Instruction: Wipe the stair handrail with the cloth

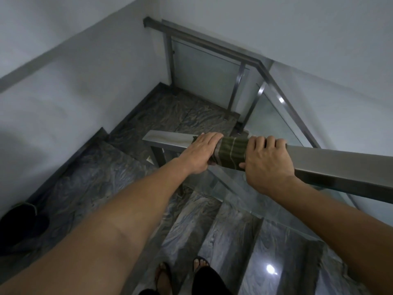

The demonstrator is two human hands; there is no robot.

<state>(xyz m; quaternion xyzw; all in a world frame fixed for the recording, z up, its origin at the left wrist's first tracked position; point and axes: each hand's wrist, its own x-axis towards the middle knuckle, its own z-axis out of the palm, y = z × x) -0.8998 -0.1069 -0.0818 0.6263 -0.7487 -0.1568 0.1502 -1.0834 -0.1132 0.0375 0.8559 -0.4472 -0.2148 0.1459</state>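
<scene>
A square steel handrail (340, 165) runs from the lower right up to its end at the centre. A green striped cloth (231, 151) is wrapped over the rail near that end. My left hand (202, 152) presses on the cloth's left edge, fingers laid flat over the rail top. My right hand (268, 158) grips the cloth's right edge and the rail, fingers curled over the far side. Most of the cloth shows between the two hands; its ends are hidden under them.
Dark marble steps (223, 231) descend below me to a landing (187, 116). A lower handrail (212, 43) with glass panels (204, 71) turns the corner beyond. White walls stand on the left and back. My feet in sandals (180, 271) stand on a step. A dark object (21, 224) lies at left.
</scene>
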